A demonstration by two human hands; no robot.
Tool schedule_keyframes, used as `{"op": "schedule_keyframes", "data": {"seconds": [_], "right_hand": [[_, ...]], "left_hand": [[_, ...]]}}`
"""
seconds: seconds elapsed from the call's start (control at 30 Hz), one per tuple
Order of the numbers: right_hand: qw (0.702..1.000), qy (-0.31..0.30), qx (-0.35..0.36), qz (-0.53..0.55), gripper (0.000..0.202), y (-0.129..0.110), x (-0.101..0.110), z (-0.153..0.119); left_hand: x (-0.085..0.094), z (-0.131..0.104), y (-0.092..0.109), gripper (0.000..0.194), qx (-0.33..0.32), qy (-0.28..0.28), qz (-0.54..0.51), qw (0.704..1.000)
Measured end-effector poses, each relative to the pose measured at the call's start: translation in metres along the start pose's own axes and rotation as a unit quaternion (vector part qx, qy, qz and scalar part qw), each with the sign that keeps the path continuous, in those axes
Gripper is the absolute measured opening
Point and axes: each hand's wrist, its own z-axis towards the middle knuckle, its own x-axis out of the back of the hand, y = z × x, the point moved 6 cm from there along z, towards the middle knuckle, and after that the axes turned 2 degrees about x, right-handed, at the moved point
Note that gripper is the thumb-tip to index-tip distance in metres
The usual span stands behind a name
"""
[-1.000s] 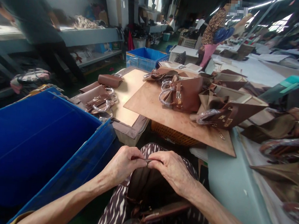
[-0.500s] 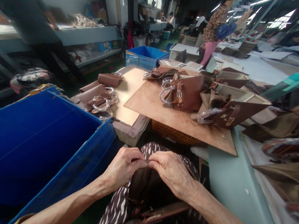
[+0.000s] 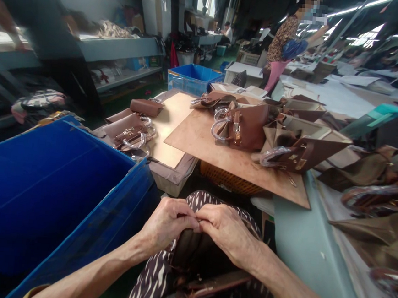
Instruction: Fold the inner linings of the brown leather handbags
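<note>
A brown handbag lies across my lap, its dark inside facing up and its lower side toward me. My left hand pinches the bag's far edge between thumb and fingers. Right beside it, my right hand pinches the same edge, and the fingertips of both hands meet. The bit of edge between the fingers is mostly hidden. Patterned trousers show under and around the bag.
A large blue bin stands at my left. Ahead, a brown board bears several brown handbags. More bags lie on the table at my right. A person stands at the left bench; another stands farther back.
Both hands have stayed on the bag's edge, with the fingertips shifting slightly and pressing closer together. The view has turned a little to the right. The person at the left has moved an arm.
</note>
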Motion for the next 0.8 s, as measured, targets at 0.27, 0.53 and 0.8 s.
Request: {"op": "schedule_keyframes", "data": {"seconds": [0.27, 0.53, 0.8], "right_hand": [[0.997, -0.059, -0.034, 0.03, 0.014, -0.016, 0.015, -0.009], [0.973, 0.029, -0.101, 0.206, 0.024, 0.012, 0.035, -0.044], [0.788, 0.375, -0.154, 0.463, 0.029, 0.104, 0.061, -0.114]], "left_hand": [[-0.012, -0.004, 0.036, 0.011, -0.048, 0.018, 0.057, 0.997], [0.047, -0.029, 0.076, 0.019, -0.151, 0.16, -0.031, 0.975], [0.049, 0.007, -0.027, 0.031, 0.023, 0.047, -0.058, 0.997]]}}
